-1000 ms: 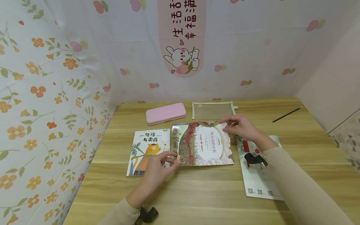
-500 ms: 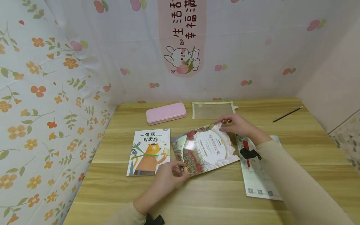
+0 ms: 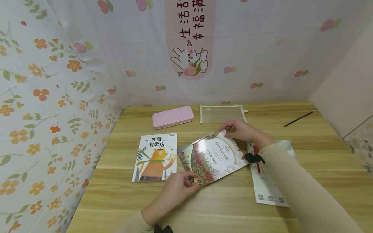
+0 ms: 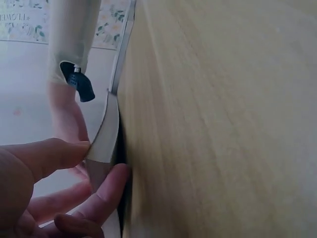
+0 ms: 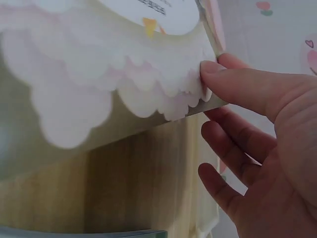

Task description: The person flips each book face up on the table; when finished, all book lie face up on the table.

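Observation:
Between my two hands lies a picture book with a white oval, red braids and cloud shapes on its cover, turned at a slant. My left hand pinches its near left corner; in the left wrist view the thumb and fingers grip the book's edge just above the wood. At the far right corner my right hand holds on, thumb on the cover and fingers beneath. The right wrist view shows that side raised off the table.
A cat-cover book lies at the left on the wooden table. Partly under my right arm is a pale green book. Behind stand a pink pencil case and a mesh pouch; a pencil lies far right.
Held in both hands, the book has turned counterclockwise from nearly square to slanted. My left hand has moved right and nearer, my right hand slightly left.

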Demonstrator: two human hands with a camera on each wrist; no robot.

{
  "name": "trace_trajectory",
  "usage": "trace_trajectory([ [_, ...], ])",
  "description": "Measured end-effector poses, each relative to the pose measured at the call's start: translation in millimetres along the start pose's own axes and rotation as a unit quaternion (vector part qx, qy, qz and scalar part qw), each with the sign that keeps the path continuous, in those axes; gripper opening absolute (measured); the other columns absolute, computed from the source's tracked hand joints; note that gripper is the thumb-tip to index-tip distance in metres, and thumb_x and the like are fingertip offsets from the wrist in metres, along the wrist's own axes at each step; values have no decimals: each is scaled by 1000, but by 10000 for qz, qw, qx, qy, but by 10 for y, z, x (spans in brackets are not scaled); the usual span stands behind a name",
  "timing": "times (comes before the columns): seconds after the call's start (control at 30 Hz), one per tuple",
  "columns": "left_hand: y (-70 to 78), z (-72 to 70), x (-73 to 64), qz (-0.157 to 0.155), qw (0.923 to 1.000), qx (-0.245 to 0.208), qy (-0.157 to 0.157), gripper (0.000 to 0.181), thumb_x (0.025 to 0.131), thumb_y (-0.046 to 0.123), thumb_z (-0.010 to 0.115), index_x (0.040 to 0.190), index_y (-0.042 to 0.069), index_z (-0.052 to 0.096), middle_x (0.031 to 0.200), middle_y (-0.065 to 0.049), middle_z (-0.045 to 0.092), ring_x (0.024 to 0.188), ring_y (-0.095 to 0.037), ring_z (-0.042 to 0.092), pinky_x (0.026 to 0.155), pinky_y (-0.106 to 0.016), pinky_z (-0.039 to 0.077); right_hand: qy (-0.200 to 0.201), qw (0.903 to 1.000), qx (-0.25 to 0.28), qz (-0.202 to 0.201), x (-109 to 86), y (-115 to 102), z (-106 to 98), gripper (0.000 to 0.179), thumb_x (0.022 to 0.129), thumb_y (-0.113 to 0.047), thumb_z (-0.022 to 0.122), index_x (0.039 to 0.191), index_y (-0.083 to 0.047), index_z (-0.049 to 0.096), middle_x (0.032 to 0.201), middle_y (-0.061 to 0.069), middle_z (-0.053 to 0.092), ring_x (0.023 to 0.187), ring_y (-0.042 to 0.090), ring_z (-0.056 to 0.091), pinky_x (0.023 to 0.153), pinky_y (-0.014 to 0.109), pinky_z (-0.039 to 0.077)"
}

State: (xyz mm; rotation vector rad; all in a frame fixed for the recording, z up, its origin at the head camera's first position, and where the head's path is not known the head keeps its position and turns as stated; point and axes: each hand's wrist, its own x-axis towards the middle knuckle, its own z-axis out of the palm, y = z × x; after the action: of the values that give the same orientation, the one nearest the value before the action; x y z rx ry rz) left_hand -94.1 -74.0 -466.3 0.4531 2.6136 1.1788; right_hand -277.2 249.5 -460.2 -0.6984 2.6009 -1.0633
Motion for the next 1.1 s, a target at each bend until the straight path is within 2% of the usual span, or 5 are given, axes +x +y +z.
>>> trace_trajectory([
  [0.2,8,-61,70,147,9981,533,-282,26,86,22,82,111,14,79,68,11,72,58,5,58,58,-22,48,-13,9976,-669,-148,-120,27,67,30,92,-4,76,121,-10,74,141,21,62,136,45,51,115,63,37],
  [0.33,-13,-230,190,111,9943,1001,-340,20,89,23,80,108,17,80,73,12,70,61,-1,56,67,-33,54,156,9938,-1056,-310,-285,8,78,32,89,-7,80,120,-7,75,145,29,55,139,51,45,116,67,32],
  [0.63,-191,-611,535,130,9891,1446,249,30,89,11,78,118,6,76,123,-13,67,114,-32,64,92,-46,54,328,9897,-1382,177,-734,-131,74,34,88,-16,82,122,-11,76,129,17,68,123,43,58,104,65,42],
  [0.87,-282,-642,718,239,9866,1599,230,34,86,8,79,119,4,75,130,-14,65,124,-39,59,106,-52,48,222,9827,-1806,354,-1002,-197,105,42,82,-23,88,122,-15,76,128,16,69,122,44,60,100,67,43],
  [1.1,-314,-603,750,281,9883,1487,189,31,85,4,80,116,5,76,129,-11,67,124,-36,61,107,-50,49,125,9822,-1832,401,-1109,-226,189,53,77,-21,91,126,-15,74,135,15,66,132,50,52,102,75,36],
])
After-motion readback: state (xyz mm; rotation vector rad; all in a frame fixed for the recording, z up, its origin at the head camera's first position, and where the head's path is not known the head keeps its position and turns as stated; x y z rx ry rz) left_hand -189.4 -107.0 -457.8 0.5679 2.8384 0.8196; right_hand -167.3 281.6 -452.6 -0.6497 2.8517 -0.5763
